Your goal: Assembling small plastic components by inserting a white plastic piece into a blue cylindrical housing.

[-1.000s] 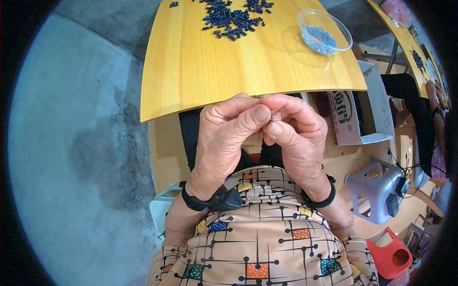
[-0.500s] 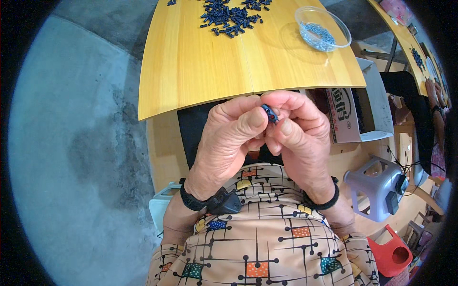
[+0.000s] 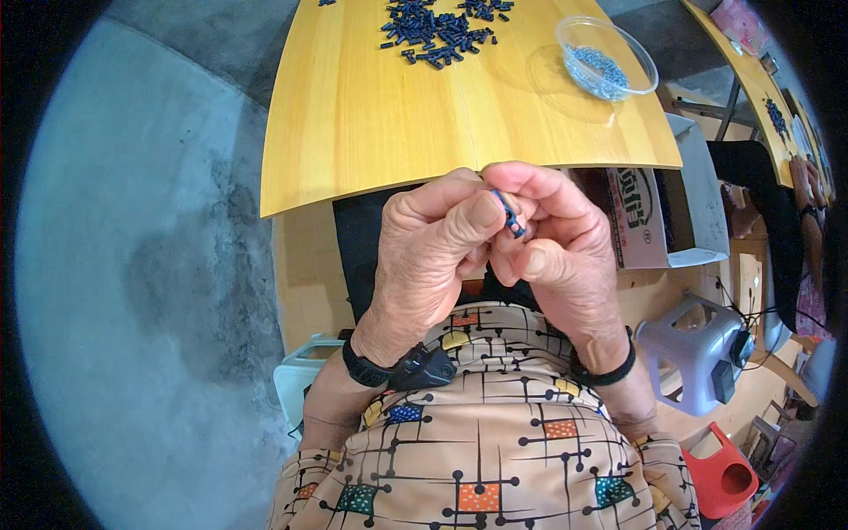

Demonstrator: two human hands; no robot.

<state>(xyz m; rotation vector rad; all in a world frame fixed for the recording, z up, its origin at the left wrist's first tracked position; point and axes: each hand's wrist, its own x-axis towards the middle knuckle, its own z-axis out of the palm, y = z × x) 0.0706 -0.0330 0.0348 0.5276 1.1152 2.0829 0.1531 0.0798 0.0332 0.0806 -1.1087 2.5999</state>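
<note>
A small dark plastic piece with holes (image 3: 512,221) is held between my two hands, just off the table's near edge. My left hand (image 3: 428,247) is closed, its thumb and fingertips pinching the piece from the left. My right hand (image 3: 570,252) curls round the other side with its index finger at the piece's upper end; its thumb stands a little away from it. Fingers partly cover the piece, so I cannot see whether anything else is between them. Many similar dark small pieces (image 3: 437,35) lie heaped at the far side of the table.
On the yellow wooden table (image 3: 380,132), a clear plastic bowl (image 3: 649,78) holds tiny silvery metal parts (image 3: 596,71). An open cardboard box (image 3: 640,216) is below its right edge. A grey stool (image 3: 693,353) and a red stool (image 3: 723,473) stand at the right. Another person's hand (image 3: 804,181) rests at a second table.
The piece has turned in my fingers to a steeper angle, lower end showing. My right thumb has come away from it and dropped slightly. The view has shifted a little.
</note>
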